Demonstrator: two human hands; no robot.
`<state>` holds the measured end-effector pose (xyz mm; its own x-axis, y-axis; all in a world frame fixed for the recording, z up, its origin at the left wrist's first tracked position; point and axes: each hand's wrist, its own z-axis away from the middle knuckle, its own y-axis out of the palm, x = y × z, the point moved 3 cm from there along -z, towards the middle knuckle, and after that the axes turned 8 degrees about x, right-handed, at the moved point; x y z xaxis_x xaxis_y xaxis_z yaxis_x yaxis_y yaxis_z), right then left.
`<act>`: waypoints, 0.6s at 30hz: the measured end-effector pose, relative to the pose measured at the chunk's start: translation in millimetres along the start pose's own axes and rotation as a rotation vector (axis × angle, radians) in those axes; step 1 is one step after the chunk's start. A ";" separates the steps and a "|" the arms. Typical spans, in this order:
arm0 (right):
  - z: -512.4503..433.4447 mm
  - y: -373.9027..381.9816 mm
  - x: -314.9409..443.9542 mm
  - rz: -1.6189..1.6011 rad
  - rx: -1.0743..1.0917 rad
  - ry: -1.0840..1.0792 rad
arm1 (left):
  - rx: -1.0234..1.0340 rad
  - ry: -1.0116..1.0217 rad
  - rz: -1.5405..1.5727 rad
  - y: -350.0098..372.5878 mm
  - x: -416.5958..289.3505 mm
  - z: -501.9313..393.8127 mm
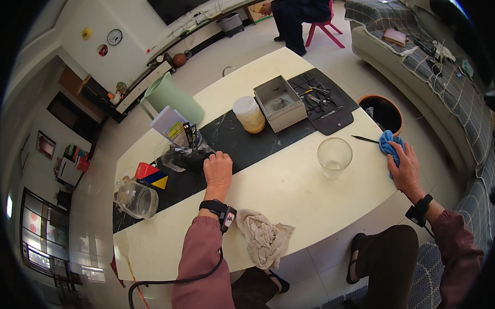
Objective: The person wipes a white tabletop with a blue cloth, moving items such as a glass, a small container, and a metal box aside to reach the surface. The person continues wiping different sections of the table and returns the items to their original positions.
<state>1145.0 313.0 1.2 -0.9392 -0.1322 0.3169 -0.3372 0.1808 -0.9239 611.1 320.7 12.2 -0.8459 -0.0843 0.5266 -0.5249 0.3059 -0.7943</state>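
Observation:
My left hand point(218, 170) is closed in a fist at the right end of a dark plastic bag point(186, 160), gripping it; the fingertips are hidden. Pens or markers point(189, 136) stick up from the bag. At the table's right edge, my right hand point(403, 165) presses a crumpled blue cloth point(388, 143) under its fingers. A thin dark stick-like tool point(364, 138) lies with one end against that cloth. Between my hands stands a clear glass point(334, 157). Near the front edge, a crumpled beige cloth point(264, 237) rests beside my left wrist.
On the table point(289, 190) are a lidded jar point(249, 115), a grey box point(280, 100), a dark tool roll with metal tools point(321, 96), a green pitcher point(176, 99), and a clear jar point(138, 199) lying tilted. Beyond the right edge stands a bin point(381, 113). A person point(302, 13) sits beyond.

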 end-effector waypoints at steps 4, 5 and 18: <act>0.4 -0.1 -0.5 0.026 -0.023 0.007 | -0.017 0.010 -0.006 0.9 -3.9 1.6; 0.2 0.5 -0.9 0.009 -0.016 0.009 | -0.034 0.023 0.008 -2.2 -4.9 3.8; -0.3 6.9 -7.4 -0.021 -0.027 0.024 | -0.303 0.111 0.597 -102.5 39.3 145.0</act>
<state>1149.6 315.4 -7.5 -0.9330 -0.1128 0.3418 -0.3584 0.2043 -0.9109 618.0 148.5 70.3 -0.9594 0.2747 0.0647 0.0928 0.5237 -0.8469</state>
